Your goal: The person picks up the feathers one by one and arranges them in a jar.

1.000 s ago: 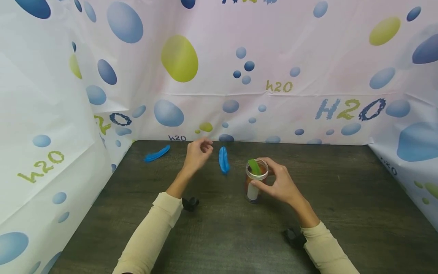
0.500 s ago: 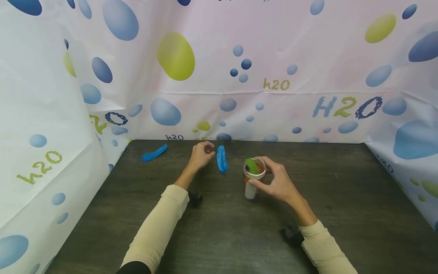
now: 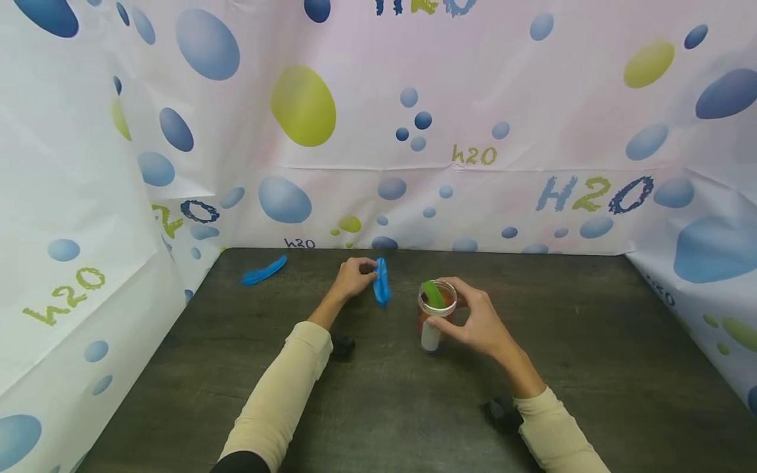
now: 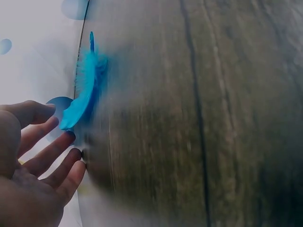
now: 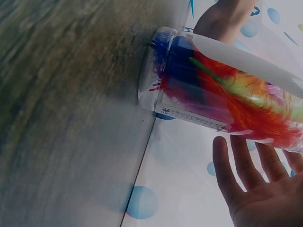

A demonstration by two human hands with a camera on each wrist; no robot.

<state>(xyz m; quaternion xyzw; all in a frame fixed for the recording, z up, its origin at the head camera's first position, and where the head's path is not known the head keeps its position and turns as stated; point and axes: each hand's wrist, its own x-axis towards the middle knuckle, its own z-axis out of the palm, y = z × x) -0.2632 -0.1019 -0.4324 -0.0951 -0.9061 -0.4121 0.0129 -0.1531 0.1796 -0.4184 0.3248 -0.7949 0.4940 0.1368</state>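
Observation:
A blue feather point(image 3: 381, 284) lies on the dark table toward the back, left of a jar. At its left side is my left hand point(image 3: 353, 277); in the left wrist view, the loosely bent fingers point(image 4: 49, 156) and the thumb stand apart around the tip of the feather point(image 4: 87, 92). My right hand point(image 3: 478, 318) holds the clear jar point(image 3: 422, 325) upright near its rim, thumb on the near side and fingers behind. Through the jar wall point(image 5: 189, 94) show red, orange, blue, purple and green feathers; one green feather point(image 3: 434, 295) sticks up at the mouth.
Another blue feather point(image 3: 264, 270) lies at the table's back left corner. A white sheet printed with blue and green drops point(image 3: 355, 144) rises behind the table point(image 3: 562, 315) and along its sides. Dark wrist devices point(image 3: 499, 408) sit beneath both forearms.
My left hand has moved right and slightly toward me, up to the middle blue feather. My right hand stays on the jar. The head view has shifted slightly.

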